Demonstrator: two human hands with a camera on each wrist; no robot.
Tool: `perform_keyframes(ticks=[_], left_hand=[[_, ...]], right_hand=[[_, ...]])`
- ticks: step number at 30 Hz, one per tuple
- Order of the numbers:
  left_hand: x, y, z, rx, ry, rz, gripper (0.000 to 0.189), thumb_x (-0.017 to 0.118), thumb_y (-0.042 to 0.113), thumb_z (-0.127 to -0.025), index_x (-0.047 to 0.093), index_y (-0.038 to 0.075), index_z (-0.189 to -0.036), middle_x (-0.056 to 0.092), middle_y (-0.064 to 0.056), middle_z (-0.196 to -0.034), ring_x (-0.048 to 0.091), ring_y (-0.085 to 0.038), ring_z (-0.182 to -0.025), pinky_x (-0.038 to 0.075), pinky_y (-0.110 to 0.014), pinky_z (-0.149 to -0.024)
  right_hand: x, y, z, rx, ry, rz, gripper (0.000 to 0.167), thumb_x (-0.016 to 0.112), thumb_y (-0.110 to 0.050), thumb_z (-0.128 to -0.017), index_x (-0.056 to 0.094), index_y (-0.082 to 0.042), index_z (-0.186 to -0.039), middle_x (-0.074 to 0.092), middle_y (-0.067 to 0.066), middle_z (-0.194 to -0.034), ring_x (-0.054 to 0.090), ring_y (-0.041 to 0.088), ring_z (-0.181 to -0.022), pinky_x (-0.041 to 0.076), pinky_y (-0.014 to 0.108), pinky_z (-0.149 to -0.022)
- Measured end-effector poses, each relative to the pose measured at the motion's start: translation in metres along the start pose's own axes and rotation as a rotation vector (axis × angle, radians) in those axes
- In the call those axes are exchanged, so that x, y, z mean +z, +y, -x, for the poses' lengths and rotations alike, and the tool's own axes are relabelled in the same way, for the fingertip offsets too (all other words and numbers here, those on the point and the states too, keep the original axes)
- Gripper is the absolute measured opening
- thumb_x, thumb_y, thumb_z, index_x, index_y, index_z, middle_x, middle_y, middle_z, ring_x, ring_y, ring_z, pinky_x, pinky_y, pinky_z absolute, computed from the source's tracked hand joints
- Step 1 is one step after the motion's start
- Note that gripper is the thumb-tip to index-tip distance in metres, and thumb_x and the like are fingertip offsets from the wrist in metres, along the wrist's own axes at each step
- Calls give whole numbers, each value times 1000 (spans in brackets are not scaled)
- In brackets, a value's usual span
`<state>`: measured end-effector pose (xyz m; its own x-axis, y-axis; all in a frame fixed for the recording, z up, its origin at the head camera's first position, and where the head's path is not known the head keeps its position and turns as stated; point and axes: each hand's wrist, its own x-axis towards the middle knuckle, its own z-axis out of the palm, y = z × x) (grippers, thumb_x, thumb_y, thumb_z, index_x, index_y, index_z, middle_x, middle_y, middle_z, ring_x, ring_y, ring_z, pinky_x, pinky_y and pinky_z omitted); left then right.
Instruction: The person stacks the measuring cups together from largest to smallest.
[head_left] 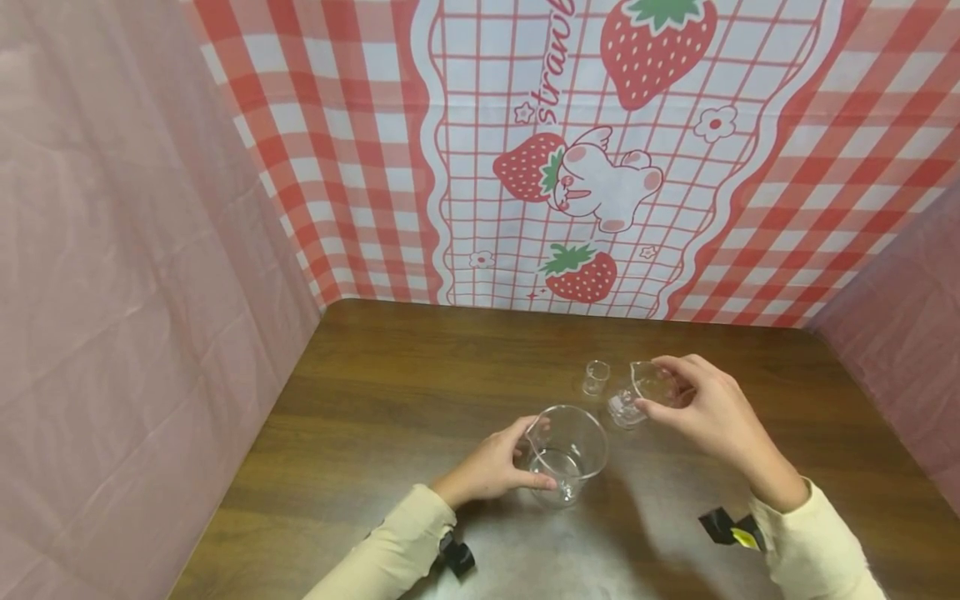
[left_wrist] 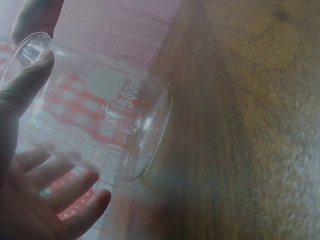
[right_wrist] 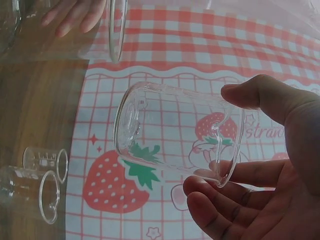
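Red-and-white checked cloth (head_left: 367,167) printed with strawberries hangs beyond the brown desk (head_left: 360,400) at 12 o'clock, with plain pink cloth (head_left: 135,292) down the 9 o'clock side. All the work is with clear glass beakers of different sizes. Near 6 o'clock, the left hand (head_left: 491,467) holds the large beaker (head_left: 567,458) by its 9 o'clock side, thumb along the near wall and fingers (left_wrist: 75,195) spread round the other; whether its base rests on the desk, I cannot tell. At about 2 o'clock from it, the right hand (head_left: 708,408) grasps the spouted beaker (head_left: 651,383) near the rim, thumb against fingers (right_wrist: 215,210), and the right wrist view shows this glass off the desk and roughly upright. Just beside it, toward 7 or 8 o'clock, stands a smaller beaker (head_left: 622,411), while the smallest beaker (head_left: 597,378) stands at about 1 o'clock from the large one. I judge the step in hand to be the handling of two beakers at once, one steadied and one lifted, with the two small ones left alone. Whichever way the spouted beaker goes, the next move seems to call for a firm, gentle hold, a level base, and care that no rims knock.
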<state>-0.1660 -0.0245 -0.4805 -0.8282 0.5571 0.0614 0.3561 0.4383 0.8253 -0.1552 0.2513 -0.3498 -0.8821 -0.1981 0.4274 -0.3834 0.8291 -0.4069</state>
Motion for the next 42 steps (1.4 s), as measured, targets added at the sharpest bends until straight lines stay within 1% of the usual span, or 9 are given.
perform_keyframes(ticks=[9, 14, 22, 28, 32, 38, 42], left_hand=[[1, -1, -1, 10, 0, -1, 84, 83, 38, -75, 41, 14, -144, 55, -6, -142, 59, -21, -122, 52, -27, -99], [1, -2, -1, 11, 1, 7, 85, 83, 37, -75, 41, 14, -145, 54, -5, -143, 59, -21, -122, 52, -27, -99], [1, -2, -1, 10, 4, 8, 84, 83, 37, -75, 41, 15, -144, 53, -4, -144, 59, -22, -122, 52, -28, -100], [1, -1, 0, 3, -3, 12, 85, 83, 38, -75, 41, 16, -145, 52, -3, -145, 58, -22, -123, 51, -29, -101], [1, -1, 0, 10, 0, 16, 85, 83, 37, -75, 41, 14, -145, 51, -3, -146, 58, -21, -124, 51, -29, -101], [1, -2, 0, 15, 2, 27, 84, 83, 37, -75, 41, 15, -144, 52, -4, -146, 59, -22, -122, 52, -31, -101], [1, -3, -1, 24, 1, 25, 83, 83, 38, -75, 41, 15, -144, 52, -4, -146, 59, -22, -123, 52, -31, -100]], right_hand=[[3, -8, 0, -11, -10, -15, 45, 87, -21, -68, 68, -5, -106, 58, 0, -79, 52, 2, -66, 46, 18, -55], [5, -11, 0, -23, -11, -31, 45, 87, -19, -68, 68, -4, -107, 60, 2, -81, 55, 3, -67, 49, 19, -56], [7, -15, -1, -43, -12, -40, 46, 87, -17, -67, 68, -2, -106, 61, 5, -82, 59, 11, -67, 52, 20, -57], [9, -17, 0, -54, -19, -37, 46, 88, -17, -67, 68, -3, -106, 60, 2, -81, 56, 6, -67, 51, 19, -57], [10, -19, 0, -58, -30, -53, 46, 87, -17, -67, 68, -3, -106, 59, 0, -80, 55, 4, -67, 51, 19, -57], [12, -23, -1, -54, -51, -70, 48, 88, -18, -67, 68, -2, -107, 59, 0, -80, 54, 4, -67, 51, 19, -57], [14, -26, -1, -67, -56, -77, 49, 88, -17, -66, 67, -2, -107, 59, 0, -80, 54, 4, -68, 51, 19, -57]])
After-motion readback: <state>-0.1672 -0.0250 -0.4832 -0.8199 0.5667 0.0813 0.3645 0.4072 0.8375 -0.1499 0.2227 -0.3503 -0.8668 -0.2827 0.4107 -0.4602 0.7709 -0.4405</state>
